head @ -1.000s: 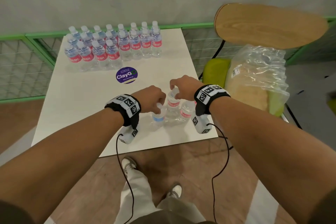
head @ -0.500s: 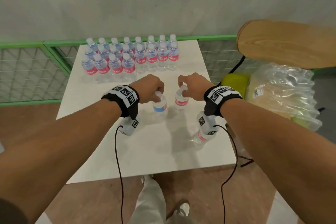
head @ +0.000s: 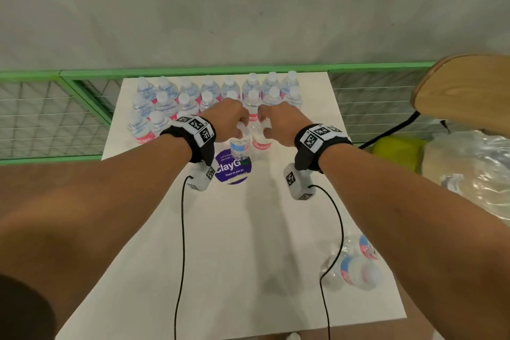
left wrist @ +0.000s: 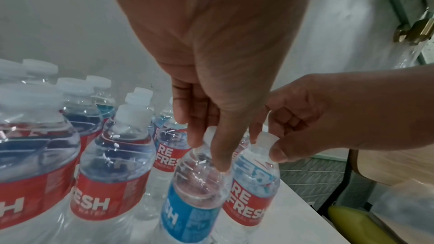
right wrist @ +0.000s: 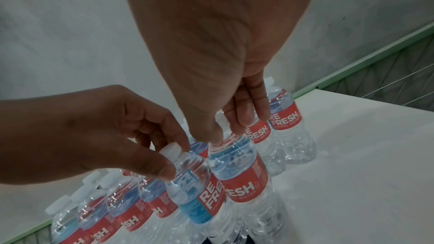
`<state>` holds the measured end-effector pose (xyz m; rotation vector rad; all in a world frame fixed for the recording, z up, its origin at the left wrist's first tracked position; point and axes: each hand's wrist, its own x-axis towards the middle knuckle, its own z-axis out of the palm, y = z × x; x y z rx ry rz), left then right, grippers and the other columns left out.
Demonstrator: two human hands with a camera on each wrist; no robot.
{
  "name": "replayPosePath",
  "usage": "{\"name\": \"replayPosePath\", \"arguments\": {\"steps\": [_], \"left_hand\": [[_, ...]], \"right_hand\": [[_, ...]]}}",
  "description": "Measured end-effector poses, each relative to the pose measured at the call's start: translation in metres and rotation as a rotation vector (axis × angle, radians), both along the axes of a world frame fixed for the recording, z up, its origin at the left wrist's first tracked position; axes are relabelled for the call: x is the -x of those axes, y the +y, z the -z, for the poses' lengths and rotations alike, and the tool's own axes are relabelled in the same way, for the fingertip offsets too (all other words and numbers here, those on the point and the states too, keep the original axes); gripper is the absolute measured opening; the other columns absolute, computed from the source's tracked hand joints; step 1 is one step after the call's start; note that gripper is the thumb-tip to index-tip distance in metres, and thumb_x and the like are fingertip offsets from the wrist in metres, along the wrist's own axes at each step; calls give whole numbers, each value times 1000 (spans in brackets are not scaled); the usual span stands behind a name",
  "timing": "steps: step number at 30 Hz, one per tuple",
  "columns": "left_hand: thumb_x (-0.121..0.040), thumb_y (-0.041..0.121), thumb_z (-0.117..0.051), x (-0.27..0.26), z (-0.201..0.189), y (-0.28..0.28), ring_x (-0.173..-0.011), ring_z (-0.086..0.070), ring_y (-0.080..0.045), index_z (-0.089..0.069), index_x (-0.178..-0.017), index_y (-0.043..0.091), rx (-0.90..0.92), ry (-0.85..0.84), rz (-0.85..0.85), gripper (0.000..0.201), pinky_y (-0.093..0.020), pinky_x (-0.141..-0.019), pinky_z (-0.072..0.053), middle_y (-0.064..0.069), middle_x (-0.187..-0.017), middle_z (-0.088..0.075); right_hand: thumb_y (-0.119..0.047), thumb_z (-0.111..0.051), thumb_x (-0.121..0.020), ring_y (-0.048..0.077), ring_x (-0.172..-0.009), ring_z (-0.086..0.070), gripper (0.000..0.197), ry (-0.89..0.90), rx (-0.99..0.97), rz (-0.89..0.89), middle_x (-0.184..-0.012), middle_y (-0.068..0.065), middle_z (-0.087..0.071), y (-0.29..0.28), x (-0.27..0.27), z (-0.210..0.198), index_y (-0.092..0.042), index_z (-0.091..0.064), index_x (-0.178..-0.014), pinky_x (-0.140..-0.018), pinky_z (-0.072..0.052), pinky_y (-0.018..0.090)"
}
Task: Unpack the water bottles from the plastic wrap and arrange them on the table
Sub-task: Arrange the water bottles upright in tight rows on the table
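My left hand point(head: 234, 121) pinches the white cap of a blue-labelled water bottle point(head: 239, 146), which hangs upright over the purple sticker point(head: 233, 171). Right beside it, my right hand point(head: 269, 124) pinches the cap of a red-labelled bottle point(head: 260, 143). The left wrist view shows my left hand point(left wrist: 206, 146) on the blue-labelled bottle point(left wrist: 192, 201) and my right hand point(left wrist: 266, 144) on the red-labelled bottle point(left wrist: 251, 196). In the right wrist view my right hand point(right wrist: 226, 134) holds the red-labelled bottle point(right wrist: 241, 179). Both bottles are close to the rows of standing bottles point(head: 193, 96). I cannot tell if their bases touch the table point(head: 248, 229).
Two more bottles point(head: 356, 272) stand at the table's front right corner, near its edge. A chair point(head: 463, 91) on the right holds crumpled plastic wrap point(head: 474, 174). A green mesh railing point(head: 82, 91) runs behind and to the left of the table.
Both hands have carried their bottles from the near part of the table to the rows at the back. The two remaining bottles stay near the front right corner.
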<state>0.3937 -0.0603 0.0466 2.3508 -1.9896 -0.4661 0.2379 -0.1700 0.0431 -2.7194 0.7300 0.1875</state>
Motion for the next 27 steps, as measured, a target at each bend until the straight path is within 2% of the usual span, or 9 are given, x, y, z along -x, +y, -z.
{"name": "replayPosePath", "arguments": {"steps": [8,16,19,22,24,27], "left_hand": [[-81,18,-78,-29,8,-20,-90,-63,-25,-73,-109,16,-11,8,-10,28,-33,-77,-51,-7,-104,-67],[-82,15,-76,-36,8,-20,-92,-62,-27,-72,-112,14,-11,9,-4,30,-36,-78,-52,-8,-106,-65],[-81,23,-78,-37,9,-17,-94,-59,-25,-67,-112,16,-24,5,-2,34,-36,-80,-52,-4,-106,-61],[-77,43,-80,-37,11,-14,-93,-58,-24,-62,-115,18,5,0,-26,49,-38,-79,-51,-3,-107,-59],[-79,53,-74,-38,11,-14,-91,-59,-25,-62,-113,17,25,-58,-59,51,-37,-75,-50,-3,-106,-59],[-85,54,-68,-36,10,-14,-88,-59,-26,-63,-109,16,13,-134,-66,45,-33,-70,-44,-6,-103,-62]], "right_hand": [[-23,-63,-86,33,-86,-60,34,24,40,-12,-103,13,-61,-17,-37,11,-18,-54,-119,-69,-49,35],[-19,-61,-88,31,-88,-59,31,-18,32,-23,-103,12,-63,-20,-44,16,-17,-53,-117,-70,-49,37],[-23,-61,-88,30,-90,-59,31,-31,28,-15,-105,10,-62,-20,-40,19,-19,-52,-117,-72,-51,39],[-37,-63,-87,30,-92,-61,41,-26,17,49,-110,9,-62,-20,-37,23,-19,-48,-120,-76,-55,44],[-44,-63,-88,31,-92,-63,46,-32,20,88,-110,9,-62,-20,-36,26,-18,-48,-122,-77,-56,45],[-38,-62,-91,33,-92,-62,40,-37,22,87,-108,12,-62,-19,-38,29,-15,-50,-121,-78,-55,44]]}}
